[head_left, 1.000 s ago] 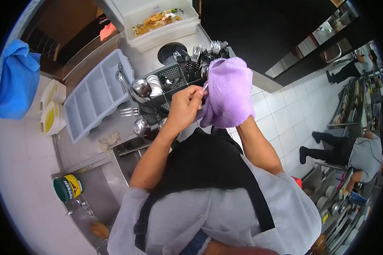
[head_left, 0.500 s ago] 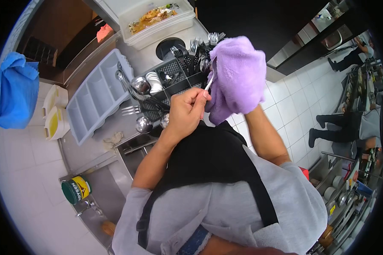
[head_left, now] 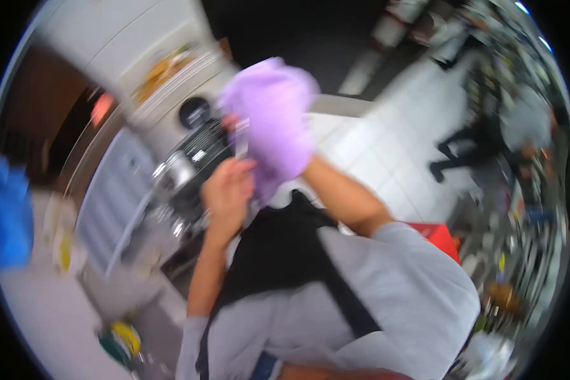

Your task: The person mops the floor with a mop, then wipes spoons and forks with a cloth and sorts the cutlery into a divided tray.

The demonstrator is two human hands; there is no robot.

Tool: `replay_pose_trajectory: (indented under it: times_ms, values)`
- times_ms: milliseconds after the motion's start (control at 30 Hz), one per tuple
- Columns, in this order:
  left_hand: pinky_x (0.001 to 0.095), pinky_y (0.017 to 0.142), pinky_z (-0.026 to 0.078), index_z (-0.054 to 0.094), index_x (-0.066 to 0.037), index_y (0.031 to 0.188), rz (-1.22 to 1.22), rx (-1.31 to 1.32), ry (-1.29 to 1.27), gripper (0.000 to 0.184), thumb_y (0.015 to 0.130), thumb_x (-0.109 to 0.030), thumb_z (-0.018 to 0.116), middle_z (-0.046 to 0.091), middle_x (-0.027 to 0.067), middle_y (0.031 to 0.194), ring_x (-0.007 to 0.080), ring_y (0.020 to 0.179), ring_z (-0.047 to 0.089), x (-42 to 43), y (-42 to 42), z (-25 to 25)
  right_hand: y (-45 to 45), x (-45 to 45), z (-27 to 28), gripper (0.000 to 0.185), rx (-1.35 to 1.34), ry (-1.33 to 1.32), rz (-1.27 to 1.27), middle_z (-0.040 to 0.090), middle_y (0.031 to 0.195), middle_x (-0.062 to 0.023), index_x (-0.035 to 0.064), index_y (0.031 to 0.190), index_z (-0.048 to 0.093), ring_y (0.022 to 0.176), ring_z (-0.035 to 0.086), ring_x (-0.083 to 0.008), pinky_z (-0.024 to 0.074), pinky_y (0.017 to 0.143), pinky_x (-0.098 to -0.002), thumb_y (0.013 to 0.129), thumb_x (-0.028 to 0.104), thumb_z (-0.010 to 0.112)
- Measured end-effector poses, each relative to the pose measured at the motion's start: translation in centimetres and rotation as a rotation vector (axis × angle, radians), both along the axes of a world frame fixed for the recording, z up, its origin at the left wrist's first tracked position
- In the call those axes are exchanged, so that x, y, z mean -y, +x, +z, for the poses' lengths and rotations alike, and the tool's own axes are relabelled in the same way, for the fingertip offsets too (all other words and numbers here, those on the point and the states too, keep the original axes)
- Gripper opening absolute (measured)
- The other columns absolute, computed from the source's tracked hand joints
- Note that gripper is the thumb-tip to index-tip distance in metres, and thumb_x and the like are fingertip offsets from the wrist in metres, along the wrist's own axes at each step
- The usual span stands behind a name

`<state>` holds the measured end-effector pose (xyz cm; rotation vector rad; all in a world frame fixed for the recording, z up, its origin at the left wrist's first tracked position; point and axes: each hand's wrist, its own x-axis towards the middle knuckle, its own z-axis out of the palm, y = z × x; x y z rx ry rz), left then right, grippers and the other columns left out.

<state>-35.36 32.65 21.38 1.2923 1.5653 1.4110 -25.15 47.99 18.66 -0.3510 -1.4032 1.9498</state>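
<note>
The view is smeared by motion. My left hand [head_left: 227, 193] is closed, pinching the lower end of a shiny metal spoon [head_left: 242, 138]. A lilac cloth [head_left: 275, 120] covers most of my right hand [head_left: 230, 122]; only what look like fingertips show at its left edge. That hand grips the cloth against the spoon's upper part, so the bowl is hidden. Just left of both hands sits a dark cutlery caddy [head_left: 206, 151] with blurred metal pieces in it. A round shiny ladle or bowl-shaped piece [head_left: 178, 170] lies beside it.
A grey compartment tray [head_left: 111, 196] lies on the counter at left. Behind it stands a plastic tub of food scraps [head_left: 171, 79]. A blue cloth [head_left: 6, 215] hangs at far left, above a green-and-yellow tub [head_left: 123, 339]. Another person [head_left: 481, 136] stands on the tiled floor at right.
The view has swung, so the hands and cloth appear further left and the picture is blurred. My left hand still holds the spoon, and the cloth remains around my right hand.
</note>
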Motion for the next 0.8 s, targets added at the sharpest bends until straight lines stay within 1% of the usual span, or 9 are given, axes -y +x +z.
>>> replay_pose_trajectory:
  times_ms: [100,200,267,400,500,567,667,700,800]
  values:
    - [0.0199,0.049,0.029,0.066,-0.003,0.101,0.14,0.136,-0.085,0.032,0.112,-0.026,0.048,0.05,-0.004,0.069,0.0031,0.057,0.041,-0.7,-1.1,-1.7,-2.2,0.1,-0.9,0.021,-0.061,0.007,0.089,0.072,0.095,-0.0129,-0.0019,0.112,0.066,0.088,0.072,-0.0164,0.0592,0.075,-0.0281,0.102,0.016,0.061]
    - [0.0203,0.047,0.03,0.061,-0.002,0.095,-0.068,0.184,-0.02,0.031,0.111,-0.026,0.05,0.05,-0.0029,0.065,0.003,0.054,0.042,-0.4,-1.2,0.1,-1.3,-2.4,1.2,0.024,-0.358,-0.281,0.323,0.073,0.099,-0.019,-0.006,0.113,0.066,0.088,0.073,-0.0204,0.0602,0.078,-0.0302,0.105,0.014,0.055]
    - [0.0202,0.048,0.03,0.06,-0.001,0.096,-0.108,0.242,-0.042,0.03,0.111,-0.025,0.05,0.05,-0.0021,0.064,0.0033,0.054,0.043,0.0,-0.3,0.8,0.6,-2.0,4.5,0.02,-0.294,-0.075,-0.014,0.072,0.095,-0.0128,-0.0016,0.114,0.066,0.09,0.071,-0.015,0.0587,0.08,-0.0273,0.102,0.014,0.061]
    - [0.019,0.048,0.031,0.059,-0.002,0.095,-0.117,0.19,0.115,0.028,0.112,-0.022,0.048,0.044,-0.0035,0.063,0.0034,0.053,0.041,-1.9,0.3,-1.0,1.4,1.1,6.0,0.017,-0.011,-0.026,-0.01,0.073,0.092,-0.0104,-0.0001,0.106,0.068,0.084,0.072,-0.0184,0.0593,0.07,-0.0301,0.1,0.015,0.064]
    - [0.0223,0.051,0.038,0.063,0.002,0.098,-0.025,0.067,0.047,0.023,0.11,-0.014,0.05,0.059,0.003,0.072,0.0085,0.057,0.051,-2.3,-1.2,-3.5,2.5,3.7,7.7,0.016,0.23,0.004,0.018,0.074,0.09,-0.0101,-0.0002,0.096,0.069,0.084,0.073,-0.0199,0.0589,0.065,-0.0307,0.097,0.015,0.065]
    - [0.0262,0.057,0.044,0.066,0.005,0.101,-0.078,-0.329,-0.138,0.03,0.11,-0.019,0.05,0.066,0.0041,0.083,0.0105,0.07,0.059,-2.0,-3.5,-3.5,3.2,4.0,10.4,0.021,0.719,0.65,-0.021,0.074,0.101,-0.0088,-0.0002,0.113,0.065,0.092,0.072,-0.019,0.0591,0.074,-0.0326,0.098,0.014,0.065]
    - [0.0247,0.062,0.045,0.064,0.001,0.101,0.149,-0.066,0.138,0.036,0.113,-0.027,0.047,0.066,0.0037,0.088,0.0088,0.078,0.059,-1.5,-2.6,-1.5,2.8,3.0,9.7,0.024,0.877,1.224,-0.157,0.071,0.103,-0.0061,0.0018,0.12,0.064,0.092,0.069,-0.0169,0.0572,0.079,-0.033,0.099,0.015,0.062]
    - [0.0245,0.07,0.048,0.067,0.001,0.106,0.196,0.081,0.182,0.038,0.113,-0.031,0.047,0.067,0.0049,0.096,0.0101,0.086,0.06,-1.9,-2.1,-0.4,1.1,2.9,3.4,0.017,0.556,1.104,-0.24,0.069,0.094,-0.0048,0.0038,0.109,0.066,0.085,0.067,-0.0156,0.055,0.075,-0.0316,0.1,0.017,0.06]
    - [0.0268,0.077,0.05,0.066,0.002,0.113,0.038,-0.086,0.171,0.039,0.113,-0.033,0.047,0.069,0.0067,0.101,0.0129,0.087,0.062,-3.4,-6.8,-4.2,2.7,6.0,4.3,0.02,0.348,0.485,0.051,0.067,0.112,-0.0047,0.0054,0.118,0.064,0.102,0.061,-0.01,0.0481,0.09,-0.0244,0.104,0.017,0.055]
